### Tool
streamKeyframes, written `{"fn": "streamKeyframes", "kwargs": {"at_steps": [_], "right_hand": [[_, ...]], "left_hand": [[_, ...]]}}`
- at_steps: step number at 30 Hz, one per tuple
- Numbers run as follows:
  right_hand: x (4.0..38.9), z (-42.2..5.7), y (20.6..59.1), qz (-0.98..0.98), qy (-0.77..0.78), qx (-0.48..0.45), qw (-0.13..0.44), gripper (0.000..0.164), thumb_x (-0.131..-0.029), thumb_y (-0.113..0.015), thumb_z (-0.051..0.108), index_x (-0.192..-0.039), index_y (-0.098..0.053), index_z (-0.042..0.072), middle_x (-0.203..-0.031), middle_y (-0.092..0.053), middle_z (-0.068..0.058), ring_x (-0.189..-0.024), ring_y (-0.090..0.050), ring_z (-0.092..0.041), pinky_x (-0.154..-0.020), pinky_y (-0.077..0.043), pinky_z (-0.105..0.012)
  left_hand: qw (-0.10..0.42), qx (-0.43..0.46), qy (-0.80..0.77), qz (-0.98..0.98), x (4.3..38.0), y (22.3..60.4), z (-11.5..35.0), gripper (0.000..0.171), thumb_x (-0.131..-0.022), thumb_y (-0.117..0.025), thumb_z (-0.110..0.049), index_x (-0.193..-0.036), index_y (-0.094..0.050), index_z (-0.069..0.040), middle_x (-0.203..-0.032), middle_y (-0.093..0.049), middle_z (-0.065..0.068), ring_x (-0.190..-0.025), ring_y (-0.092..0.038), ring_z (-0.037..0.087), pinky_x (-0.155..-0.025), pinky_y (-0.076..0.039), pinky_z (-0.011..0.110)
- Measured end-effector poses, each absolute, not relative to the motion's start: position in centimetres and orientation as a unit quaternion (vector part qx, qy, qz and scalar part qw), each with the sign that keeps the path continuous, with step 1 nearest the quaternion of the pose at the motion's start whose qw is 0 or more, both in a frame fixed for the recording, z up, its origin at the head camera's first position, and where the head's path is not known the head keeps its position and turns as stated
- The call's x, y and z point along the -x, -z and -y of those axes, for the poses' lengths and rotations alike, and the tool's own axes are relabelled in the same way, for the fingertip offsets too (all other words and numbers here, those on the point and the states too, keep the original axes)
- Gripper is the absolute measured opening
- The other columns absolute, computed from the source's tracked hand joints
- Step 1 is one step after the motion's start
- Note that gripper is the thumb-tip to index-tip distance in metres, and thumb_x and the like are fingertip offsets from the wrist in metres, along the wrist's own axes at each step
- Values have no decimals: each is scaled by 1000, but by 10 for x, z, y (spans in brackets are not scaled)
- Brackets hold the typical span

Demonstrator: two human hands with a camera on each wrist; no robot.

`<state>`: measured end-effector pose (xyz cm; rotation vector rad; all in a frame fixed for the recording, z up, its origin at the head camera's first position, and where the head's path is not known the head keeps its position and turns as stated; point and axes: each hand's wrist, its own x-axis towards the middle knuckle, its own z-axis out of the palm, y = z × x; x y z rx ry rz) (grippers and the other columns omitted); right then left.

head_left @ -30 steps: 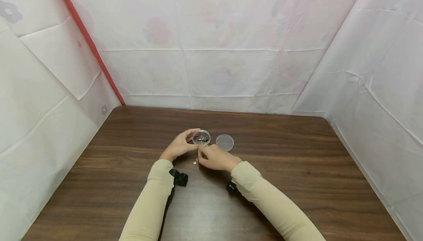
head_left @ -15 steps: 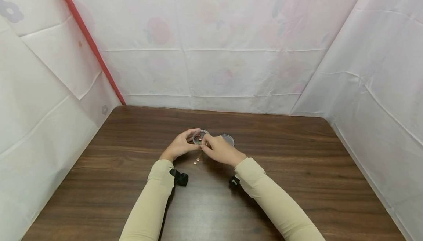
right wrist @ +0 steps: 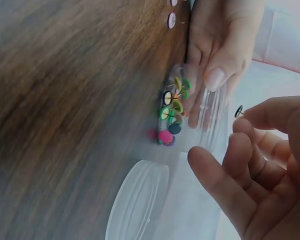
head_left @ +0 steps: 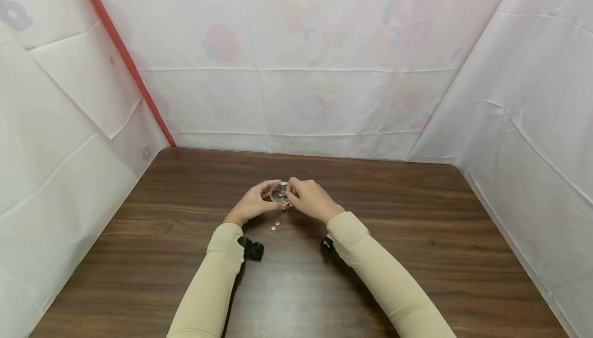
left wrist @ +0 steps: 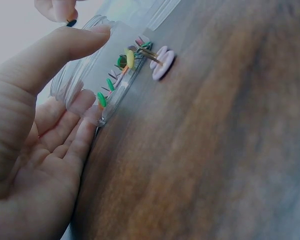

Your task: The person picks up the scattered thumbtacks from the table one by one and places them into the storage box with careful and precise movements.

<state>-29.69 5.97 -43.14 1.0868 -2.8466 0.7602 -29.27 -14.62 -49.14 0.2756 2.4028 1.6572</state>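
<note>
My left hand (head_left: 252, 203) grips a clear round plastic box (head_left: 279, 192), thumb on the near side and fingers behind. Colourful thumbtacks (right wrist: 177, 106) in green, yellow, pink and black show at the box's base. Some look to be inside; for others at the near side I cannot tell. At the box's right rim, my right hand (head_left: 311, 199) pinches a black thumbtack (right wrist: 239, 111) between thumb and fingertip, above the base in the right wrist view. Two pale pink thumbtacks (right wrist: 171, 21) lie on the table in front of the box.
A clear round lid (right wrist: 137, 200) lies beside the box, hidden behind my right hand in the head view. The brown wooden table (head_left: 417, 245) is bordered by pale curtain walls (head_left: 324, 70) at the back and sides.
My right hand has risen from the table in front of the box to its right rim, now covering the lid in the head view. My left hand and the box have stayed put.
</note>
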Motion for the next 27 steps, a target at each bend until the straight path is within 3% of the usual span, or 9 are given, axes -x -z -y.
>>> {"fn": "streamKeyframes", "kwargs": {"at_steps": [11, 16, 27], "right_hand": [[309, -53, 437, 918, -212, -334, 5, 9, -94, -51, 21, -92, -58, 17, -61, -54, 5, -41, -41, -7, -39, -35, -21], [311, -51, 438, 925, -208, -317, -10, 14, -94, -54, 27, -100, -60, 16, -61, -55, 4, -43, -44, -8, -39, -37, -23], [301, -54, 436, 912, -241, -330, -25, 12, -95, -54, 25, -101, -61, 17, -64, -58, 7, -46, -46, -7, -41, -39, -21]], "left_hand": [[103, -97, -569, -810, 293, 491, 147, 70, -73, -79, -35, -134, -45, -29, -137, -45, -2, -122, -43, 18, -102, -40, 48], [104, -103, -568, -810, 294, 493, 147, 73, -71, -80, -39, -134, -45, -28, -137, -45, -1, -123, -42, 19, -103, -39, 49], [99, -115, -573, -806, 294, 491, 147, 72, -74, -79, -34, -136, -44, -23, -137, -45, 3, -122, -43, 21, -102, -39, 50]]}}
